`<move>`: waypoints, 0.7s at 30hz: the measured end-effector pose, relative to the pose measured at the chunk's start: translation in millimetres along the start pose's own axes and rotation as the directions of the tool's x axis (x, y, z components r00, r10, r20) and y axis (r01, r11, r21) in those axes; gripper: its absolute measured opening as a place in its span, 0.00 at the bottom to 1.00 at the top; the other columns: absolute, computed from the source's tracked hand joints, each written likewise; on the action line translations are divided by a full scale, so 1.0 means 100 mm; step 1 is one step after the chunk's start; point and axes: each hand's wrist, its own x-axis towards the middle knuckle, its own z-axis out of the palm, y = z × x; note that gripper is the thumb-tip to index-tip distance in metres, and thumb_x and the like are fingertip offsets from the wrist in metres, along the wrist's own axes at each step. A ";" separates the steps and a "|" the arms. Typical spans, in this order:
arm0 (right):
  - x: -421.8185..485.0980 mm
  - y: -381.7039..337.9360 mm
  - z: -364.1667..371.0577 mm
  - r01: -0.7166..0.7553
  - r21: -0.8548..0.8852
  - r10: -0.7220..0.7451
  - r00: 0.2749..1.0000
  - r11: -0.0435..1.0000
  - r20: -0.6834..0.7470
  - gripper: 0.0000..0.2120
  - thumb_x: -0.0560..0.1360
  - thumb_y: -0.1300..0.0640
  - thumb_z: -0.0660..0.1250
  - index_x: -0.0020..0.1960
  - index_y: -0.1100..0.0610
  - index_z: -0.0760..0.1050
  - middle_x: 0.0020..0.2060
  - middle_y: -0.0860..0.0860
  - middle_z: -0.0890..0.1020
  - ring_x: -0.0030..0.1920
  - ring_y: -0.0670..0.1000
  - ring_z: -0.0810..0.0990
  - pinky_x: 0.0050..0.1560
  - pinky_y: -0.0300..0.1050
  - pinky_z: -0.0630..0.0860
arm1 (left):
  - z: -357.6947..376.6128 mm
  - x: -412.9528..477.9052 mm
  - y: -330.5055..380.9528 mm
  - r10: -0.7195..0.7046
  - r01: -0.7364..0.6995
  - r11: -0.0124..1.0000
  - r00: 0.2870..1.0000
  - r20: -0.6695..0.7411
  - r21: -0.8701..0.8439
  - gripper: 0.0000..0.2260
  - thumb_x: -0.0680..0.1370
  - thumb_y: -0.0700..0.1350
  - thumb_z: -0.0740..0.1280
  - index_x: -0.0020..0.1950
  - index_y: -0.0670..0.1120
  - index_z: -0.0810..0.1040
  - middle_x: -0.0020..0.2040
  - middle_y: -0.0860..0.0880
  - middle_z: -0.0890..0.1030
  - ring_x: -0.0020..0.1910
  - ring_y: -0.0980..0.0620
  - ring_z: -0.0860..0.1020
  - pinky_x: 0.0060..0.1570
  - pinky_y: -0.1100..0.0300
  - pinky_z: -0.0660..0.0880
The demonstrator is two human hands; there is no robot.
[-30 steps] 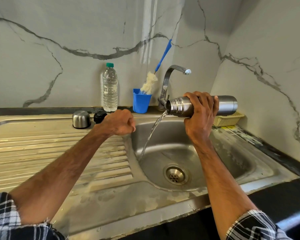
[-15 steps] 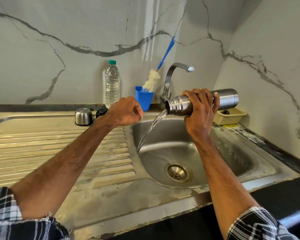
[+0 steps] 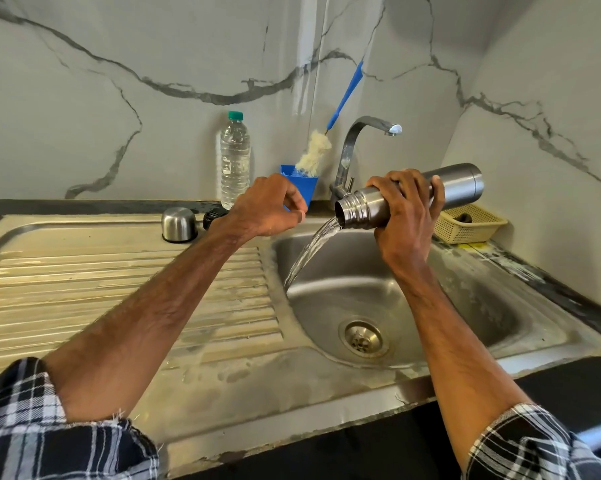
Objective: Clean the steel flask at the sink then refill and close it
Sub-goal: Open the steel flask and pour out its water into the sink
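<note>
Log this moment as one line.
step: pouring out flask | right hand: grips flask | water: into sink | left hand: curled, empty | cap: on drainboard

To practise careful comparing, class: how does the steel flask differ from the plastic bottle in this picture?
The flask is opaque steel; the bottle is clear plastic. The flask is tipped on its side, gripped by the right hand over the sink; the bottle stands upright by the wall. The flask is open and pouring water; the bottle has its green cap on. Both hold water.
</note>
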 end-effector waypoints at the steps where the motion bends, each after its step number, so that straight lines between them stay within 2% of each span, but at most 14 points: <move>1: 0.00 0.00 0.00 0.004 -0.001 -0.004 1.000 1.000 0.001 0.28 0.65 0.61 0.78 0.64 0.50 0.77 0.62 0.51 0.78 0.70 0.56 0.70 0.76 0.60 0.53 | 0.00 0.00 0.01 0.002 -0.002 1.000 1.000 -0.002 -0.003 0.05 0.73 0.42 0.76 0.43 0.52 0.86 0.43 0.58 0.86 0.46 0.59 0.84 0.59 0.51 0.80; 7: -0.02 -0.06 0.01 0.036 0.013 -0.036 0.999 0.999 0.024 0.27 0.66 0.62 0.77 0.63 0.52 0.77 0.61 0.52 0.79 0.69 0.56 0.71 0.77 0.59 0.52 | -0.02 -0.01 0.04 0.016 -0.016 1.000 1.000 0.001 -0.018 0.04 0.74 0.41 0.76 0.45 0.50 0.87 0.44 0.59 0.86 0.46 0.61 0.83 0.59 0.52 0.80; 12: -0.04 -0.12 0.04 0.070 -0.011 -0.068 0.994 0.998 0.083 0.27 0.67 0.60 0.77 0.64 0.51 0.77 0.62 0.52 0.78 0.70 0.56 0.70 0.76 0.61 0.53 | -0.01 -0.01 0.07 0.027 -0.027 0.999 0.999 0.017 -0.033 0.05 0.74 0.40 0.76 0.48 0.48 0.87 0.46 0.56 0.86 0.46 0.61 0.83 0.59 0.57 0.80; 16: -0.08 -0.20 0.06 0.121 -0.034 -0.116 0.986 0.992 0.120 0.27 0.66 0.59 0.78 0.64 0.50 0.77 0.62 0.53 0.78 0.70 0.57 0.70 0.76 0.61 0.54 | -0.04 -0.04 0.11 0.013 -0.012 0.999 1.000 0.024 -0.043 0.05 0.75 0.41 0.75 0.49 0.48 0.87 0.48 0.54 0.87 0.47 0.61 0.82 0.56 0.64 0.77; 21: -0.16 -0.29 0.06 0.240 -0.053 -0.229 0.960 0.969 0.162 0.28 0.65 0.57 0.79 0.63 0.51 0.76 0.63 0.54 0.78 0.70 0.58 0.71 0.76 0.62 0.54 | -0.09 -0.07 0.17 -0.001 0.003 0.999 0.999 0.049 -0.041 0.04 0.75 0.41 0.76 0.49 0.48 0.87 0.47 0.54 0.86 0.47 0.61 0.81 0.55 0.64 0.75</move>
